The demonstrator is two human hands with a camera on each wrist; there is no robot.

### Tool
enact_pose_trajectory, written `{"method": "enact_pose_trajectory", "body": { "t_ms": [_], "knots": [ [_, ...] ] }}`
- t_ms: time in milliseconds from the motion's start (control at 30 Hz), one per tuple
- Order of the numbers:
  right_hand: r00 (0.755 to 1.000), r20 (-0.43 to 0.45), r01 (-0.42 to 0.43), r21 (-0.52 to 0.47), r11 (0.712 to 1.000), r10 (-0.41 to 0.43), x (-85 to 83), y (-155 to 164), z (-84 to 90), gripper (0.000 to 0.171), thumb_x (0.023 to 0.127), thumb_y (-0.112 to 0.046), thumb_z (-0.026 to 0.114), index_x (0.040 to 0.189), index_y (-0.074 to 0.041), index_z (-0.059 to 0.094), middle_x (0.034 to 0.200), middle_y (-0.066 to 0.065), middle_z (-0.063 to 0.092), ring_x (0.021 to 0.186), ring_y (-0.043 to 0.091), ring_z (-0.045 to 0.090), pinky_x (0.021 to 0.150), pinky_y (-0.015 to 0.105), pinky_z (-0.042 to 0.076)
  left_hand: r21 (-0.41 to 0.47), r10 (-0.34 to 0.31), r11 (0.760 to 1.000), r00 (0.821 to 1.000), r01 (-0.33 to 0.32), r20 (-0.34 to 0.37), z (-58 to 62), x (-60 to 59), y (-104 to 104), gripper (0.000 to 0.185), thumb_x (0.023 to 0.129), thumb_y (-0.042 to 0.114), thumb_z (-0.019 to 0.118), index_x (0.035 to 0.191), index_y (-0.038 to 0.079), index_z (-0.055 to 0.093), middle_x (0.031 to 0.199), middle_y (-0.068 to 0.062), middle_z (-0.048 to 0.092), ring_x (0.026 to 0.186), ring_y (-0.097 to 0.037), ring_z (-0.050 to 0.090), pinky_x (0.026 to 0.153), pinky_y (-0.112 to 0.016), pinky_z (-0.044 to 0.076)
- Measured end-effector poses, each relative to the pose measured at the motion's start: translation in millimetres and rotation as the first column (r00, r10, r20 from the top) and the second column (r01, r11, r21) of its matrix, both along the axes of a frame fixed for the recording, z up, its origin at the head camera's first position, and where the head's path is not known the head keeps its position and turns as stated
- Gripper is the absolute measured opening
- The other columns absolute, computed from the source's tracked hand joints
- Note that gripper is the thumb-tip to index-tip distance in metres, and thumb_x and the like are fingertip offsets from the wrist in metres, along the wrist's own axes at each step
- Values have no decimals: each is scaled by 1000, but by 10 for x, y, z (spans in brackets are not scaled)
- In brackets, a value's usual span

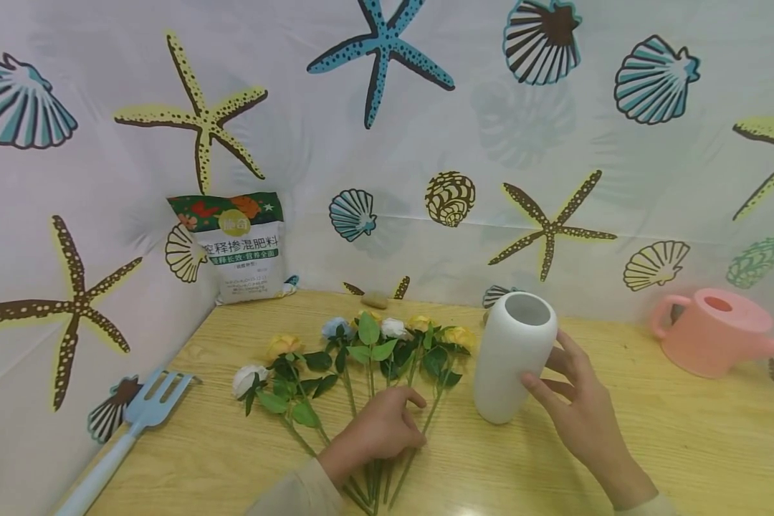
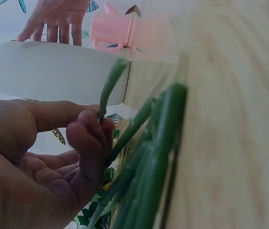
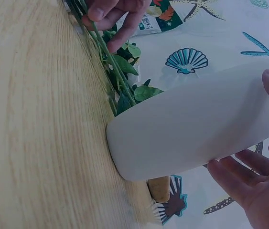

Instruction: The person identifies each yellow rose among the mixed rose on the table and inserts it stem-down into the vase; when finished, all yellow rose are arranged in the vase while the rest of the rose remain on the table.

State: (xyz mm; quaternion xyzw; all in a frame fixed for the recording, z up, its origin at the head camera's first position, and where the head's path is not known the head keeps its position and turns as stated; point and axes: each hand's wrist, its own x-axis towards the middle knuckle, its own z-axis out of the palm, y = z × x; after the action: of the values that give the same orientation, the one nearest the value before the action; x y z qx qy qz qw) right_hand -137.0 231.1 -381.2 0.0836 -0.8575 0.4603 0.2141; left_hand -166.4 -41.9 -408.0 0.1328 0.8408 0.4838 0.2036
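Vase (image 1: pixel 512 355): one, white, matte, smooth; tall rounded cylinder with an open round mouth. Stands upright on the pale wood-grain table (image 1: pixel 684 437), right of centre.

Right hand (image 1: pixel 577 408): fingers straight and spread, laid against the right side of the vase, thumb on its near face. Not curled round it.

Flowers (image 1: pixel 361 351): a fan of artificial roses lying flat, just left of the vase. Heads countable in the head view: two white, one blue, about four yellow; exact total unclear where leaves overlap. Stems thin, green, smooth; leaves broad, glossy.

Left hand (image 1: pixel 380 430): rests over the gathered stems at the near end of the fan. In the left wrist view thumb and forefinger pinch one stem (image 2: pixel 110 88), lifted clear of the rest.

Other items, one each: printed fertiliser bag (image 1: pixel 235 247), soft plastic, upright at far left; pale blue plastic garden fork (image 1: pixel 138 423), near left, four tines; pink plastic watering can (image 1: pixel 716 340), far right.
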Motion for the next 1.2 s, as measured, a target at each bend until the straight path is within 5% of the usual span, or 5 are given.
{"method": "enact_pose_trajectory", "body": {
  "t_ms": [367,700,967,1200],
  "knots": [
    [1000,-7,12,7,1000,-12,9,17,5,75,92,-9,73,157,-16,35,129,23,65,107,-22,49,83,6,49,161,-4,987,999,-5,52,173,43,8,51,88,-8,63,138,-2,52,77,-18,69,48,-16,56,49,-27,47],
    [1000,-20,12,0,1000,-12,-16,-15,3,74,92,-8,74,155,-17,38,130,21,65,107,-21,50,83,6,49,233,-56,969,994,77,-96,496,21,-24,47,98,-2,58,144,1,47,90,-10,62,62,-14,60,57,-31,54],
    [1000,-23,13,-12,1000,-13,-42,1,-12,73,92,-8,74,155,-16,39,134,19,63,108,-19,51,84,8,50,265,-50,955,956,130,-290,977,-175,175,50,99,-1,58,147,4,44,93,-14,63,63,-14,59,57,-27,51],
    [999,-42,-8,-27,1000,7,-23,1,-13,73,90,-5,75,154,-16,41,132,19,65,108,-17,53,84,10,52,312,-22,939,932,144,-362,1404,-376,465,51,99,-1,59,147,8,44,95,-13,61,65,-17,58,60,-26,52]
  ]
}}
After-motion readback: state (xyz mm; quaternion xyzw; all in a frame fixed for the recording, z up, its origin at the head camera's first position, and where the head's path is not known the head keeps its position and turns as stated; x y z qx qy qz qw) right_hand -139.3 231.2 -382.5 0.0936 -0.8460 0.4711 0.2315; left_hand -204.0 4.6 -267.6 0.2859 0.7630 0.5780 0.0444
